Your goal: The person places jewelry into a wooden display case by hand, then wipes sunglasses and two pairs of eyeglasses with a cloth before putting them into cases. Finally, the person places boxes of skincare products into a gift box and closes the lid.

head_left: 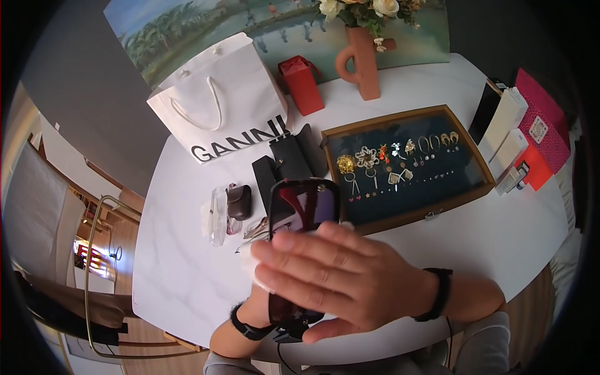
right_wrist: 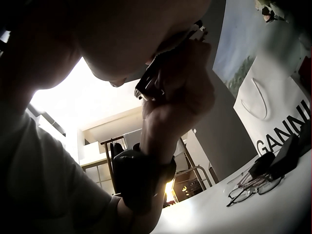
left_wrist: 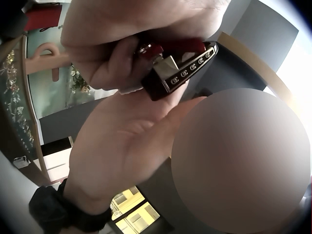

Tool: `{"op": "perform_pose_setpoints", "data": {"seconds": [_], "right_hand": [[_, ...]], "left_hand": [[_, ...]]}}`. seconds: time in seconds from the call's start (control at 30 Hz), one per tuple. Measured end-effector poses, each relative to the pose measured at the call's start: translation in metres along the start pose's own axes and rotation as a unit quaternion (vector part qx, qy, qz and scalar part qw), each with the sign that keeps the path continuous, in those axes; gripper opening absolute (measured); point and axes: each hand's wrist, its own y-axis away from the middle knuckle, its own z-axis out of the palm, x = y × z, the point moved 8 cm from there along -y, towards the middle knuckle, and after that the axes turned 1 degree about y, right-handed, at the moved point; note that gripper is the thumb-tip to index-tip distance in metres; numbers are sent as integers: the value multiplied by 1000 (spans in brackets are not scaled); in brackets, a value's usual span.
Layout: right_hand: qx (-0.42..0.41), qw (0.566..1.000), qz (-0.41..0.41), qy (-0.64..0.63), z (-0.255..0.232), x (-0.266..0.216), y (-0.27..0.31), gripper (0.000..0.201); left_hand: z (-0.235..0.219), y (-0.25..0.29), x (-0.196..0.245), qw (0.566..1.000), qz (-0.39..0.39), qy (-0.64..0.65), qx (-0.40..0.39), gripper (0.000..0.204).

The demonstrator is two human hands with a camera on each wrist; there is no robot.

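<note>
Dark sunglasses [head_left: 306,200] with large, reddish-tinted lenses stand upright close to the head camera. My left hand [left_wrist: 146,22] grips them by the frame; in the head view it is mostly hidden behind them. A hinge and a dark temple with a row of light logos [left_wrist: 190,69] show in the left wrist view. My right hand [head_left: 337,272] lies across the front of the lenses with its fingers straight and close together, its back toward the head camera. A bit of white material [head_left: 250,265] shows beside its fingertips.
Several eyeglasses [head_left: 255,230], a brown case [head_left: 239,202] and black cases [head_left: 290,159] lie beyond the hands. A white paper bag [head_left: 219,106], red box [head_left: 302,86] and vase [head_left: 365,69] stand behind. A jewelry display box [head_left: 406,222] is at right; boxes [head_left: 509,119] line the table's right edge.
</note>
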Motion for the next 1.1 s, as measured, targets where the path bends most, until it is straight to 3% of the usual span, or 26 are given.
{"op": "perform_pose_setpoints", "data": {"seconds": [0.1,0.13,0.17,0.2,0.27,0.33,0.37,0.4,0.47,0.5,0.53,0.57,0.6,0.63,0.7,0.8,0.83,0.87,0.9,0.93,0.97,1.0,1.03,1.1], "right_hand": [[-9,997,23,69,-12,12,-1,75],[-2,994,46,97,-17,19,-1,77],[15,993,44,104,-19,26,0,83],[15,993,45,104,-20,31,1,83],[62,989,68,119,-29,40,3,88],[51,986,73,138,-26,40,4,90],[36,990,74,116,-18,38,4,89],[20,993,75,92,-11,35,4,89],[-43,997,50,47,7,21,3,86],[-53,998,32,10,19,14,5,86],[-62,998,12,-26,29,5,5,87],[-66,997,6,-47,35,-1,7,87],[-66,997,6,-47,36,-3,9,87],[-73,996,-17,-52,38,-7,9,87],[-62,994,-60,-71,39,-15,10,85],[-59,989,-84,-104,45,-27,12,82],[-54,988,-96,-111,46,-31,12,80],[-54,988,-95,-111,46,-31,13,80],[-52,988,-110,-91,46,-32,13,79],[-50,988,-124,-73,45,-33,13,77],[-50,988,-126,-74,41,-31,11,77],[-43,992,-105,-58,34,-25,9,77],[-36,995,-83,-42,27,-18,7,77],[-36,998,-42,-10,11,-3,2,75]], "left_hand": [[22,-2,15,951,115,-282,-52,44],[24,-5,18,951,116,-281,-53,44],[26,-8,8,985,23,-154,-78,42],[31,-8,-1,992,-71,-22,-101,40],[38,-8,-2,989,-103,-27,-100,37],[38,-9,1,991,-99,32,-80,34],[31,-11,1,993,-58,-61,-77,35],[25,-8,11,965,25,-247,-86,34],[12,-5,7,988,77,-134,2,36],[-15,-4,-19,989,32,-145,-4,37],[-23,-3,-32,997,-67,-33,1,40],[-22,-3,-32,997,-67,-33,1,40],[-18,-3,-31,993,-67,94,12,34],[-11,-4,-26,973,-66,220,23,29],[-1,-7,-16,885,-61,459,44,27],[1,-14,-8,916,-126,375,68,24],[-1,-13,-2,939,-127,273,166,27],[-7,-11,-10,939,-127,273,166,27],[-10,-12,-19,930,-103,336,110,19],[-7,-13,-18,913,-78,396,54,42],[-5,-9,-23,904,-119,408,51,44],[-10,4,-31,885,-193,410,104,43],[-10,6,-36,885,-192,410,105,43],[-5,1,-53,942,-159,288,66,34]]}}
